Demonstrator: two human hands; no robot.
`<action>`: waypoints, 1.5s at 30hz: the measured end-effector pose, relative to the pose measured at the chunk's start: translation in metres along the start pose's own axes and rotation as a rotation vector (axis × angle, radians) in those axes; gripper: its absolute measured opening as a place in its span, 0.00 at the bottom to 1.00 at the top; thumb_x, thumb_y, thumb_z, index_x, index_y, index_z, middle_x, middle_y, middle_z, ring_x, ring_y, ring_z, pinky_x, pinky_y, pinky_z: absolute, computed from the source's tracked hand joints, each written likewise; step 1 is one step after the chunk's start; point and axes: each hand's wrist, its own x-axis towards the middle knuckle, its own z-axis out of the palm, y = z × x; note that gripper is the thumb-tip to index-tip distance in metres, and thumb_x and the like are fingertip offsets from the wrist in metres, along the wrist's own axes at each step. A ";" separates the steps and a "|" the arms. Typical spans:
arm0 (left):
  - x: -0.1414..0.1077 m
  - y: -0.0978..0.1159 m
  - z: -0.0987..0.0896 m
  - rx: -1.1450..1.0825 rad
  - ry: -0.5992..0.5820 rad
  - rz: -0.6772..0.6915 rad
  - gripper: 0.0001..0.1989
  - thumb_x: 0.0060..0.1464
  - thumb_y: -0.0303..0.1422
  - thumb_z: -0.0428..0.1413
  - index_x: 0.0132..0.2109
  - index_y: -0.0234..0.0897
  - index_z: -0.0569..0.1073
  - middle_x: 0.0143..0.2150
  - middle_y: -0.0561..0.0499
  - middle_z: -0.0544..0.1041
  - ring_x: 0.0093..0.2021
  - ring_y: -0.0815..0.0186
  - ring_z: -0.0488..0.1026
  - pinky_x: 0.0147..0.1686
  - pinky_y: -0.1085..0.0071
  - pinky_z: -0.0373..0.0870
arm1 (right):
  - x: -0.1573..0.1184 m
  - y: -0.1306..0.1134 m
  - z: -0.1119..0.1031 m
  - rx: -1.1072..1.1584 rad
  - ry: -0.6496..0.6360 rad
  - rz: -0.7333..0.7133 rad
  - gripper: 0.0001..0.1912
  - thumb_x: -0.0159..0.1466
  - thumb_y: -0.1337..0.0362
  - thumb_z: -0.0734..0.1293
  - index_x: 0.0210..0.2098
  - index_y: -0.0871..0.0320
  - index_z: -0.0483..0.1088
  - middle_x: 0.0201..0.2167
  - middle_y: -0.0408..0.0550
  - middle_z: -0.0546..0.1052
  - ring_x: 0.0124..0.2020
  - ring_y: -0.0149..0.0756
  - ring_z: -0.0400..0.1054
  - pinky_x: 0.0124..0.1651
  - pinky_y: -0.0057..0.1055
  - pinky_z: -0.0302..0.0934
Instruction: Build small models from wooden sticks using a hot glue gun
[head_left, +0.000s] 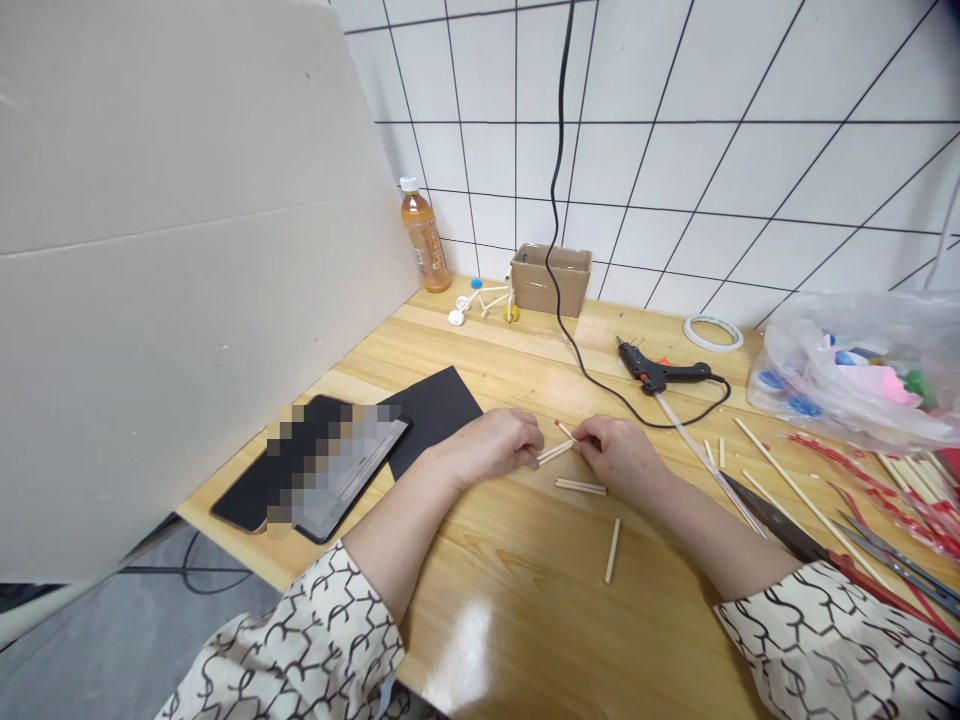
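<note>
My left hand (pixel 487 448) and my right hand (pixel 619 458) meet at the middle of the wooden table (pixel 495 640). Their fingertips pinch a pair of short wooden sticks (pixel 556 453), lying side by side. A thin red-tipped stick (pixel 564 430) angles up from the sticks, touching my right fingers. Just below my right hand lies another short doubled stick (pixel 580 487). A single short stick (pixel 613 550) lies nearer me, apart from both hands.
A hot glue gun (pixel 656 372) and its cable lie beyond my right hand. Right of it are long wooden sticks (pixel 810 500), scissors (pixel 780 525) and a plastic bag (pixel 847 370). A pixelated tablet (pixel 322 470) rests on black paper (pixel 439 410). A cardboard panel (pixel 180 280) stands left.
</note>
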 end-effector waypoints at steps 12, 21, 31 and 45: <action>0.001 -0.002 0.005 -0.013 0.016 0.024 0.06 0.51 0.26 0.52 0.31 0.33 0.75 0.33 0.48 0.75 0.36 0.68 0.71 0.37 0.76 0.64 | 0.000 0.001 0.000 -0.004 0.003 0.001 0.07 0.56 0.70 0.63 0.28 0.59 0.73 0.29 0.48 0.76 0.31 0.34 0.68 0.35 0.27 0.58; 0.001 -0.001 0.005 -0.004 0.032 0.008 0.07 0.51 0.26 0.52 0.31 0.33 0.75 0.32 0.48 0.75 0.35 0.68 0.71 0.36 0.75 0.64 | -0.002 -0.002 -0.005 0.008 0.003 0.007 0.06 0.54 0.70 0.64 0.29 0.59 0.73 0.27 0.47 0.75 0.28 0.33 0.66 0.31 0.26 0.57; 0.000 0.000 0.004 -0.012 0.034 0.018 0.08 0.51 0.26 0.52 0.30 0.34 0.75 0.31 0.49 0.74 0.34 0.69 0.70 0.35 0.76 0.64 | -0.002 0.004 -0.005 0.092 0.087 -0.140 0.08 0.57 0.70 0.62 0.28 0.58 0.74 0.28 0.48 0.74 0.31 0.33 0.66 0.35 0.28 0.58; 0.001 -0.001 0.005 -0.029 0.066 0.028 0.09 0.52 0.26 0.51 0.30 0.34 0.75 0.32 0.49 0.75 0.33 0.70 0.71 0.34 0.76 0.64 | -0.005 0.000 0.008 -0.096 0.088 -0.488 0.16 0.61 0.74 0.56 0.26 0.59 0.73 0.26 0.51 0.70 0.31 0.35 0.61 0.35 0.29 0.56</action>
